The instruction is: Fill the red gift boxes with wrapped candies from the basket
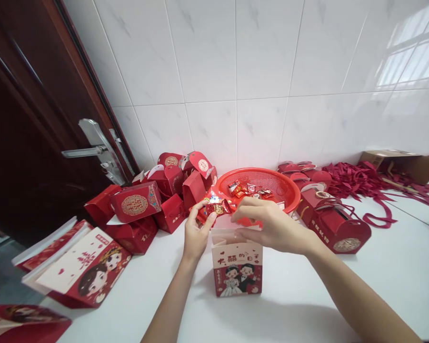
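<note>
A paper gift box (237, 271) with a cartoon bride and groom on its front stands upright on the white table, its top open. My left hand (197, 233) is closed on a red-wrapped candy (217, 208), held just behind and left of the box's opening. Over the box's top rim is my right hand (273, 224), its fingers bent and thumb apart; nothing shows between them. Whether its fingertips touch the rim is hard to see. Behind both hands sits a red plastic basket (292, 190) with several wrapped candies (250, 189) in it.
Red boxes (135, 202) are piled at the left, near a door with a metal handle (84, 152). White-and-red boxes (87, 267) stand at front left. To the right are a red handled box (334, 228), a heap of dark red ribbon (353, 180) and a cardboard box (421, 166).
</note>
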Action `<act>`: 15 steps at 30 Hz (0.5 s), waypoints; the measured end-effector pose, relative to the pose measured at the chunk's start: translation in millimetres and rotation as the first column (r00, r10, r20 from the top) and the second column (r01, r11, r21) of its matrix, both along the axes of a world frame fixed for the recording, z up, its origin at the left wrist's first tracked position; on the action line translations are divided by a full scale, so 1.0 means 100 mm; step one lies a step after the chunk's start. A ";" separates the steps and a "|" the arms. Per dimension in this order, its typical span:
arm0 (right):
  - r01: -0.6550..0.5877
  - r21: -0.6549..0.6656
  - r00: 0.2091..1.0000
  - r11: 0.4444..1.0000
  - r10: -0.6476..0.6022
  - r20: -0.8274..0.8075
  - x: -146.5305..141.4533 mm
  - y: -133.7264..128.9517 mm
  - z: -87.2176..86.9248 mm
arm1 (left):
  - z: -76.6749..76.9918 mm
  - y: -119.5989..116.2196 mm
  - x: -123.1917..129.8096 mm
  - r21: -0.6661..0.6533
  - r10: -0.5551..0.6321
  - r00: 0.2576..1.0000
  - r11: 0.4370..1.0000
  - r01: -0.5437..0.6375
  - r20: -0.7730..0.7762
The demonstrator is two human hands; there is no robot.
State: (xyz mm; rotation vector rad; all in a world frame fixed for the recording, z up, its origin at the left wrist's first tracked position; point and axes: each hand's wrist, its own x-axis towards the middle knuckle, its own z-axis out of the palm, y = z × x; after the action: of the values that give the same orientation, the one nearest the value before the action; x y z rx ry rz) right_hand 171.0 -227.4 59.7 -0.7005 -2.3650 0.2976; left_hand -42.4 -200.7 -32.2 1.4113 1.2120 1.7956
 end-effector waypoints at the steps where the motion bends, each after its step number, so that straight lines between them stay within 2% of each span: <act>1: -0.002 -0.010 1.000 1.000 0.002 0.002 0.03 0.02 0.01 | 0.00 0.00 0.00 -0.001 -0.001 1.000 1.000 0.001 0.005; 6: -0.117 -0.119 0.981 0.986 0.134 0.142 0.12 0.10 0.01 | 0.00 0.01 -0.01 0.010 0.007 1.000 1.000 -0.008 0.004; 10: -0.005 -0.112 0.970 0.994 0.032 0.241 0.07 0.17 -0.06 | -0.01 0.01 -0.02 -0.007 0.014 1.000 1.000 -0.014 0.000; 15: 0.070 -0.056 0.978 0.996 -0.057 0.199 0.09 0.22 -0.06 | -0.02 0.02 -0.04 0.024 0.041 0.998 0.999 -0.042 0.038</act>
State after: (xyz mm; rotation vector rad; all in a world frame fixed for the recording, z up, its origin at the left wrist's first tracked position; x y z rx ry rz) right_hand 180.4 -205.2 53.3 -0.8694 -2.5236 0.2873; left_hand -46.2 -199.1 -33.9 1.3688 1.2121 1.8627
